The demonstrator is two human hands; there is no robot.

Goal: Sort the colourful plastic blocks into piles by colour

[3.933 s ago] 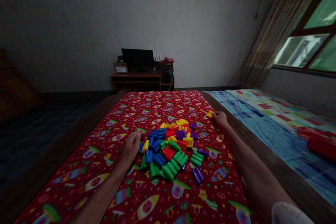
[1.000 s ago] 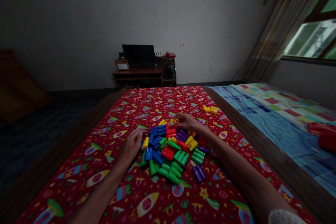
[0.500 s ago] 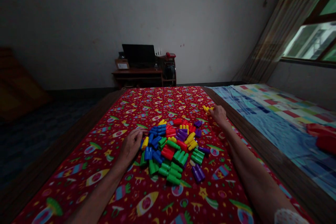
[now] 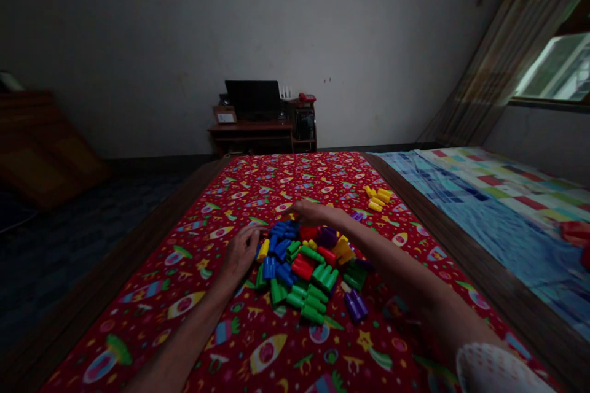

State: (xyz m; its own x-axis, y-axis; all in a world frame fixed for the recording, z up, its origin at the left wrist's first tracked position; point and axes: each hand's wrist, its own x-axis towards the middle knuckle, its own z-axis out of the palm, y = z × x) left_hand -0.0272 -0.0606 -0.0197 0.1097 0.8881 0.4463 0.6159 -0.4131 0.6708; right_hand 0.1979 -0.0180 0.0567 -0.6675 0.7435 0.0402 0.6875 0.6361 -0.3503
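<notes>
A loose pile of bullet-shaped plastic pieces lies on the red patterned cloth (image 4: 271, 350): blue pieces (image 4: 269, 268) at the left, green pieces (image 4: 315, 303) in front, red (image 4: 303, 266) and yellow ones among them, and a purple piece (image 4: 355, 305) at the right front. My left hand (image 4: 243, 250) rests at the pile's left edge, fingers beside the blue and yellow pieces. Over the pile's far edge reaches my right hand (image 4: 308, 211), its fingertips near a yellow piece; what they hold, if anything, is hidden. A small yellow group (image 4: 378, 198) sits apart at the far right.
Wooden edges border the cloth on both sides. A bed with a blue and checked cover (image 4: 442, 196) adjoins at the right. Beyond the far end stands a desk (image 4: 251, 127) with a black monitor (image 4: 253, 98). A wooden cabinet (image 4: 46, 141) is at the left.
My right hand has left the yellow pieces at the far right and moved left over the pile. Those yellow pieces now lie free. The view has shifted slightly; my left hand stays beside the pile.
</notes>
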